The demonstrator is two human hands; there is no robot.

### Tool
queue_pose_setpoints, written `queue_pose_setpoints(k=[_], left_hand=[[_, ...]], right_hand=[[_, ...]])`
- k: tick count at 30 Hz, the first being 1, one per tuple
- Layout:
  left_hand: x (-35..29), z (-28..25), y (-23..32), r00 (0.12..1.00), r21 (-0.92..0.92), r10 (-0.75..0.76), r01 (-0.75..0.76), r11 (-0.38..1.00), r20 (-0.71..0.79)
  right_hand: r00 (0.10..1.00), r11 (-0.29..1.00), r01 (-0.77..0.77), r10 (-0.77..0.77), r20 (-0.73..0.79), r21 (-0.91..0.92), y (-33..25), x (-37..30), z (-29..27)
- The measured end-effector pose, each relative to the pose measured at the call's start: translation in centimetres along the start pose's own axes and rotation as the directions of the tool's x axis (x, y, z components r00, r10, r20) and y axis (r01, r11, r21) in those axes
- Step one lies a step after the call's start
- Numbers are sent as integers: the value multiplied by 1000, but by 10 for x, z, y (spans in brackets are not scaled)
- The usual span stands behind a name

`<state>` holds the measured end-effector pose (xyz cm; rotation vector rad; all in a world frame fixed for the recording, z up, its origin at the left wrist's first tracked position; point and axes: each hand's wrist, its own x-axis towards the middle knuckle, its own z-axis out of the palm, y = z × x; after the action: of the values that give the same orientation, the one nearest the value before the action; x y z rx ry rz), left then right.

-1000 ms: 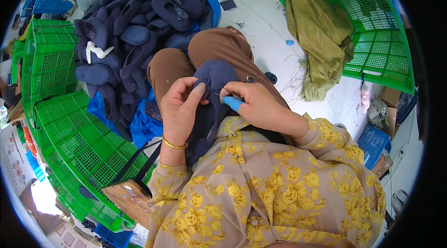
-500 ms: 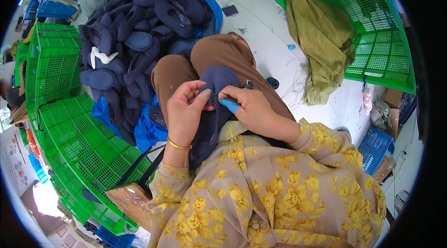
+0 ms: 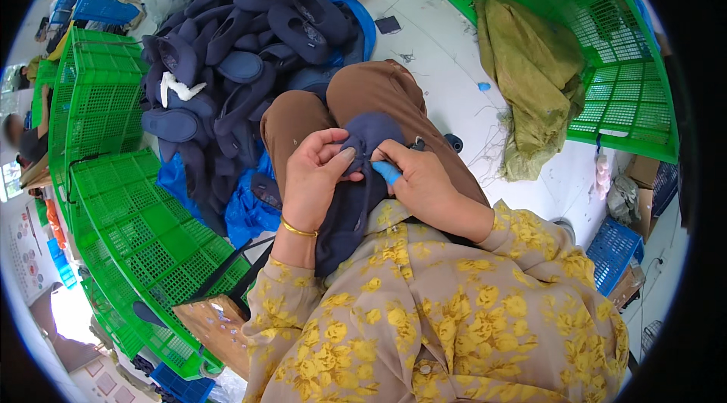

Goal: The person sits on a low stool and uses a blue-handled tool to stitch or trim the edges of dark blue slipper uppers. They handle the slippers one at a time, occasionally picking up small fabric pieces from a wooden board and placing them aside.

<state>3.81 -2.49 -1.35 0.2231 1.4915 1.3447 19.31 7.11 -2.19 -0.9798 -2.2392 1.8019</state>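
Green crates are ranged at the left; navy shoes are heaped beside them; over the brown-trousered lap one shoe is held; its fabric is pinched by the left hand, thumb against bent fingers; the right hand is nearly closed at its edge, any grip hidden; a blue wrap is worn on the right thumb.

An olive sack (badly rumpled) lies by a green crate; a blue basket stands apart.
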Motion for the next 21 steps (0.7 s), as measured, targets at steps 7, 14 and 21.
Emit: queue_pose_setpoints(k=[7, 14, 21], left_hand=[[-1, 0, -4, 1000, -50, 11, -11, 999, -4], [-4, -1, -5, 999, -43, 39, -39, 998, 4], [-9, -3, -4, 999, -71, 42, -41, 997, 3]], right_hand=[[999, 999, 42, -43, -10, -26, -1, 3, 10], [996, 995, 88, -89, -2, -38, -12, 8, 10], [949, 887, 226, -293, -113, -402, -10, 2, -12]])
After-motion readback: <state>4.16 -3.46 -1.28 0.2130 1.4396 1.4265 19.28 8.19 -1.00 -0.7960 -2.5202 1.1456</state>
